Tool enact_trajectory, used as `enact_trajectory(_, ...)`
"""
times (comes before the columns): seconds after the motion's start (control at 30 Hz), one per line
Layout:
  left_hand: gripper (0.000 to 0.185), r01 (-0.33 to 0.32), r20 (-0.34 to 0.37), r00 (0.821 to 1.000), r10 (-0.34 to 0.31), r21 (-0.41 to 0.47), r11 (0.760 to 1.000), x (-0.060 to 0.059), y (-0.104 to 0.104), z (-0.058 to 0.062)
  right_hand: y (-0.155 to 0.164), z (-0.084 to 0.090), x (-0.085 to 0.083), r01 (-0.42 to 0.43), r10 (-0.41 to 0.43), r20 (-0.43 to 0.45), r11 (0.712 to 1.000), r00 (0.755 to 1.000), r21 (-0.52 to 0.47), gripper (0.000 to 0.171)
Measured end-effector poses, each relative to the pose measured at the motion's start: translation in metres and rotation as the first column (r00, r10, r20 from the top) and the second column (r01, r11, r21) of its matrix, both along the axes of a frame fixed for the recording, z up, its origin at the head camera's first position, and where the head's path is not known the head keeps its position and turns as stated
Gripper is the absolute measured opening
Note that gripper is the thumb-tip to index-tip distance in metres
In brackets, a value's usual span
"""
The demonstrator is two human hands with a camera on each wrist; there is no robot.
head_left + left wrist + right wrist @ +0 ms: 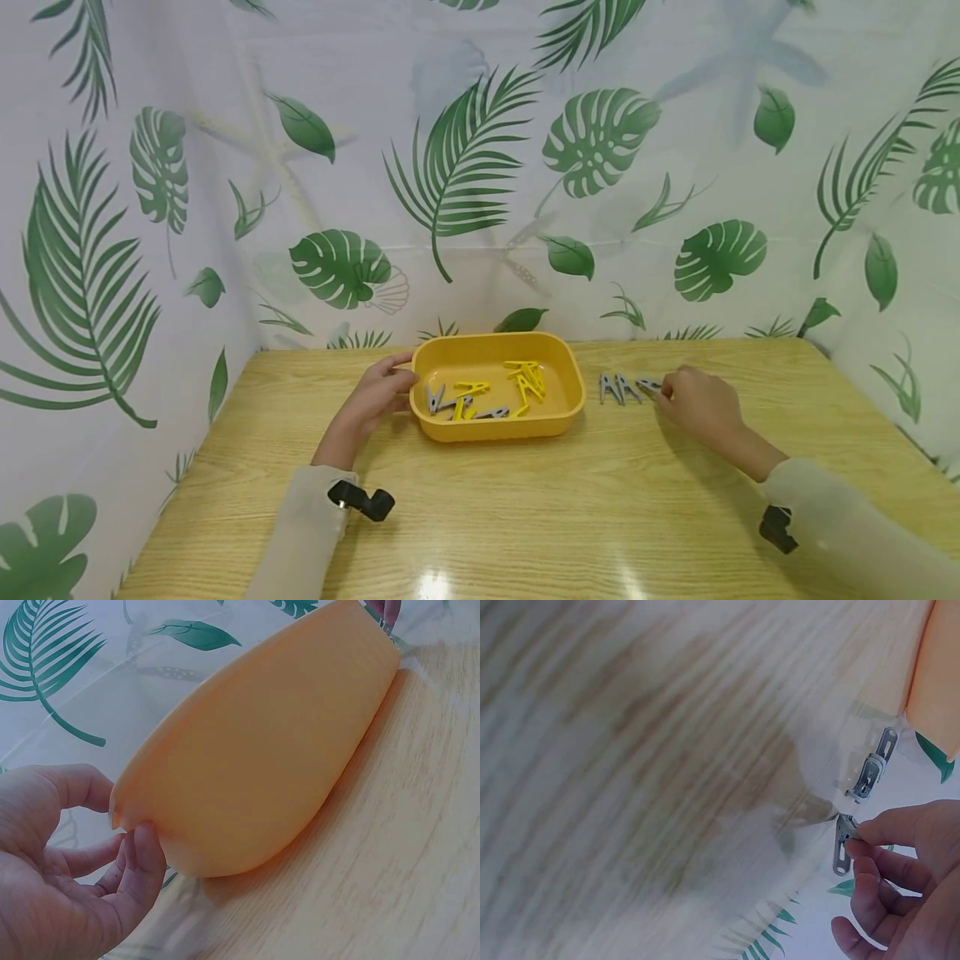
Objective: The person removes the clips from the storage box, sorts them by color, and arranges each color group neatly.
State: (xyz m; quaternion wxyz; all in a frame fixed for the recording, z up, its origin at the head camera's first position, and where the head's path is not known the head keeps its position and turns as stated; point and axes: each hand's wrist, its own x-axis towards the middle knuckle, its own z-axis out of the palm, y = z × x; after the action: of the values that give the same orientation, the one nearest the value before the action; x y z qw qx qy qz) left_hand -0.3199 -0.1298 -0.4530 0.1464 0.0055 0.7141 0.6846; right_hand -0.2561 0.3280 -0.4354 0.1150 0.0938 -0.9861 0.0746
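From my left wrist view the yellow tray (255, 750) shows only its outer wall, so its contents are hidden, and the left hand (52, 877) is cut off by the frame's bottom corner. On the right wrist feed the wooden table (630, 765) smears into blur. The right hand (900, 885) runs off the edge; its fingertips cover one end of the grey clothespin (843, 846). From the head view, I can't count the pegs in the tray.

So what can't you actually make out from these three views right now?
- Tray contents: left wrist view shows only its outer wall.
- Gray pegs on the table: too small in the head view to count surely.
- Peg pinched by the right hand: fingers cover one end.
- Table: motion-blurred in the right wrist view.
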Motion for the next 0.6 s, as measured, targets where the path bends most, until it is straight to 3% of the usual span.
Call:
enact_trajectory(0.33, 0.057, -0.003, 0.013, 1.0, 0.003, -0.008, 1.0, 0.0004, 0.0003, 0.0008, -0.0055, -0.0006, -0.0039, 0.043, -0.042, 0.08, 0.999, 0.996, -0.005, 0.02)
enact_trajectory(0.6, 0.056, -0.017, 0.021, 1.0, 0.018, -0.022, 1.0, 0.0007, 0.0009, 0.0021, -0.009, -0.002, -0.0071, 0.095, -0.09, 0.096, 0.995, 0.991, -0.042, 0.052)
